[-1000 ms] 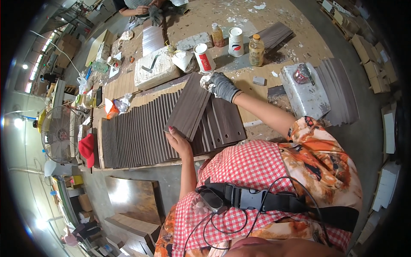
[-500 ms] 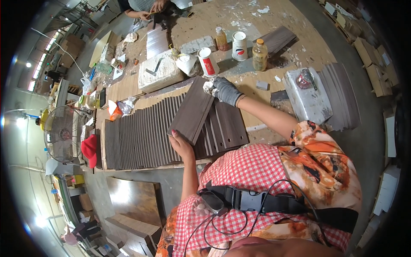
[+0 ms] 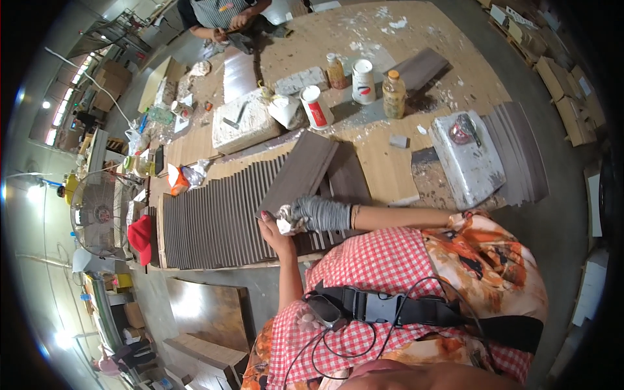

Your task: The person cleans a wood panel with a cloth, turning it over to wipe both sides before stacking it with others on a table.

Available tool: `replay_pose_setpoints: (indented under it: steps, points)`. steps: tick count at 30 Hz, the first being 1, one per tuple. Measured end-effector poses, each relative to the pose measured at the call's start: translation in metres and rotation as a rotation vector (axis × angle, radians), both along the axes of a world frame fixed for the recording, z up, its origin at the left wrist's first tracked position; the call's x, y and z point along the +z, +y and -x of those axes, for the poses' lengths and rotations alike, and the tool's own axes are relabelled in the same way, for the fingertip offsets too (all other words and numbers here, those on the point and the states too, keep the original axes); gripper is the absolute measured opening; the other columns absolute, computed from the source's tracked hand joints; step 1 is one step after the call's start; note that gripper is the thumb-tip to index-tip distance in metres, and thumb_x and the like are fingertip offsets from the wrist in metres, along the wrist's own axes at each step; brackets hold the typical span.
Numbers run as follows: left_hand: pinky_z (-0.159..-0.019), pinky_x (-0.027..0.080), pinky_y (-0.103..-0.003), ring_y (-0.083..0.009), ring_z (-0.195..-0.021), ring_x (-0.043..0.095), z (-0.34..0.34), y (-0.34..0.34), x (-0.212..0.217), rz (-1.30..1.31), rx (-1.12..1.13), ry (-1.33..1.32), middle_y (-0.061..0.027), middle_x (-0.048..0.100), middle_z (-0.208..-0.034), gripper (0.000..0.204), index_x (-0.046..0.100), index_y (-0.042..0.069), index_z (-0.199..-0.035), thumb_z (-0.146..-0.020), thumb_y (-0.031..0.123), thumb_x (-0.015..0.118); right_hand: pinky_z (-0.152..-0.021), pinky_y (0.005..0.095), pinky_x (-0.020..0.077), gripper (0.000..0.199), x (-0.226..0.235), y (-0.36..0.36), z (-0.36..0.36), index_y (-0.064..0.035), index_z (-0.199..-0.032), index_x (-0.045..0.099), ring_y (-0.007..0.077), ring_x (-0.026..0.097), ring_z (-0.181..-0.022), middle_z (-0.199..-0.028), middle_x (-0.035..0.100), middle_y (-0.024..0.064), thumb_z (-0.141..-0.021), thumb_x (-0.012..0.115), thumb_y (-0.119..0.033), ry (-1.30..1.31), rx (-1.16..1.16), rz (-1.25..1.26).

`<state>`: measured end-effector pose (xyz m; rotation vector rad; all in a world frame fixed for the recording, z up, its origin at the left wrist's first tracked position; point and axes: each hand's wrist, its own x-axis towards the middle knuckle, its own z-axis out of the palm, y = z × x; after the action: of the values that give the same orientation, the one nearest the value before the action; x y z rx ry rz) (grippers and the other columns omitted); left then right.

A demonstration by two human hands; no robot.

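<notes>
A dark wood-grain board (image 3: 304,170) lies tilted over a long row of similar boards (image 3: 214,224). My bare left hand (image 3: 278,237) grips its near end, thumb on the top face. My right hand (image 3: 318,215), in a grey glove, is closed on a crumpled white rag (image 3: 285,220) and presses it on the board's near end, close to the left thumb. Another dark board (image 3: 348,170) shows partly beneath, to the right.
Two white cups (image 3: 316,107) and two bottles (image 3: 394,95) stand beyond the boards. A white-smeared block (image 3: 246,118) carries a putty knife. At right, a tin (image 3: 462,129) sits on a wrapped block (image 3: 465,162) beside stacked boards (image 3: 520,153). A co-worker (image 3: 224,19) works at the far side.
My right hand with the rag has moved from the board's far end down to its near end, beside my left hand. The left hand keeps its grip.
</notes>
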<state>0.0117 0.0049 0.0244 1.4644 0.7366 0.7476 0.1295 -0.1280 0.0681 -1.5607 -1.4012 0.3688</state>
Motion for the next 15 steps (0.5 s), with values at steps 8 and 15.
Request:
replay_pose_setpoints:
  steps: [8,15]
  points:
    - [-0.066,0.036,-0.027,-0.0113,-0.070,0.037,-0.017,-0.015,0.017,-0.155,0.154,0.066,-0.0016,0.042,-0.076,0.036,0.046,0.000,-0.086,-0.102,0.031,0.038,-0.061,0.0277,0.0526,0.018,-0.037,-0.027,-0.088,-0.0056,-0.105,0.062,0.0127,0.062,-0.075,-0.090,0.065,0.0065,-0.091,0.058,-0.017,1.364,-0.174,-0.148]
    - [-0.074,0.040,-0.026,-0.0113,-0.078,0.046,-0.015,-0.015,0.026,-0.181,0.149,0.048,-0.0041,0.053,-0.086,0.035,0.052,-0.002,-0.096,-0.102,0.031,0.040,-0.079,0.0347,0.0495,0.022,-0.107,-0.078,-0.189,-0.0062,-0.089,0.069,0.0277,0.062,-0.085,-0.093,0.064,0.0146,-0.067,0.069,-0.011,0.145,-0.778,0.058]
